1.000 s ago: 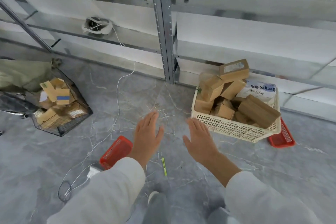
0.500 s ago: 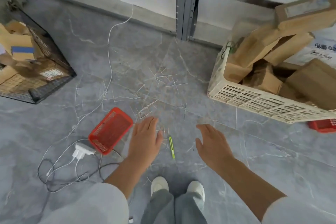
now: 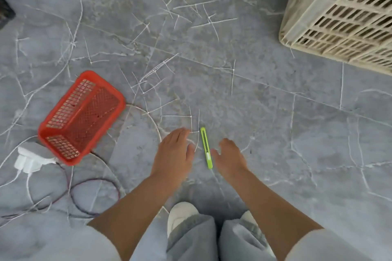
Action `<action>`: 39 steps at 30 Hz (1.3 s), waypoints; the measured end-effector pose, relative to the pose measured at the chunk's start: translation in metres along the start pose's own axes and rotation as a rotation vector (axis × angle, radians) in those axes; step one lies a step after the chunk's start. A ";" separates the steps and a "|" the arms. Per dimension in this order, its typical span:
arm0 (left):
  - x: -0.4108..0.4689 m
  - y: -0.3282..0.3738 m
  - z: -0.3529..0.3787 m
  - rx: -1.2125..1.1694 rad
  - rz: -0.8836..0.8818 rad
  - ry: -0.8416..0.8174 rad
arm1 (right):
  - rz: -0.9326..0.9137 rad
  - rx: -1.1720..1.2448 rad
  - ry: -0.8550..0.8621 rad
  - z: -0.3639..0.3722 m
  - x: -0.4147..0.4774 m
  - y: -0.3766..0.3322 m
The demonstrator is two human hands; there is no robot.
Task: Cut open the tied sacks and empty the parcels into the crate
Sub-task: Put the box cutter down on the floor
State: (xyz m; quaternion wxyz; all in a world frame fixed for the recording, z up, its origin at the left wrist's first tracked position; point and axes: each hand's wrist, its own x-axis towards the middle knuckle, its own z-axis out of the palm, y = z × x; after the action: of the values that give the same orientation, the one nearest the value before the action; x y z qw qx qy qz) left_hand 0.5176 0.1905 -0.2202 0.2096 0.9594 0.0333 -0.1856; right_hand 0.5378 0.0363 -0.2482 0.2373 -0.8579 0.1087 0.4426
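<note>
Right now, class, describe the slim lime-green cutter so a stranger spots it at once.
On the grey marbled floor, find the left hand and right hand. The slim lime-green plastic cutter lies between them, the only green thing among white ties.

The cutter (image 3: 206,147) lies on the floor (image 3: 275,133) between your left grip (image 3: 172,154) and right grip (image 3: 230,158), just ahead of your shoes (image 3: 180,212). The basket (image 3: 80,116) sits to your left, the plug (image 3: 31,158) beside it; the crate (image 3: 343,17) stands ahead, far right.

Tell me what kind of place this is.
Probably a warehouse or parcel-sorting floor: cut white plastic ties litter the grey marbled floor tiles, with a big beige slatted plastic crate and a slim lime-green utility knife.
</note>
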 end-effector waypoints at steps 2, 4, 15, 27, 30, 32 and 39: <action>0.010 -0.017 0.017 -0.009 -0.011 -0.025 | 0.028 0.012 -0.032 0.027 0.029 0.000; 0.019 -0.029 0.029 -0.017 -0.009 -0.037 | 0.024 -0.043 -0.034 0.043 0.044 -0.002; 0.002 0.011 -0.040 -0.067 0.014 -0.079 | 0.169 0.295 0.003 0.007 -0.015 0.016; -0.060 0.256 -0.363 -0.114 0.213 0.067 | 0.070 0.764 0.189 -0.307 -0.295 -0.044; -0.078 0.321 -0.461 -0.068 0.378 0.125 | -0.017 0.657 0.306 -0.400 -0.387 -0.076; -0.094 0.359 -0.516 -0.033 0.479 0.189 | -0.097 0.582 0.418 -0.454 -0.453 -0.092; -0.144 0.489 -0.610 -0.097 0.547 0.354 | -0.236 0.592 0.707 -0.569 -0.606 -0.078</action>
State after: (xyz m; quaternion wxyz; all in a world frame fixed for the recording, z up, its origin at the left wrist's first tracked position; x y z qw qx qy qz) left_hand 0.6616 0.0001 0.5380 0.2880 0.9391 -0.1810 0.0491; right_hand 0.6171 -0.1976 0.5499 0.4689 -0.8578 0.2061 0.0436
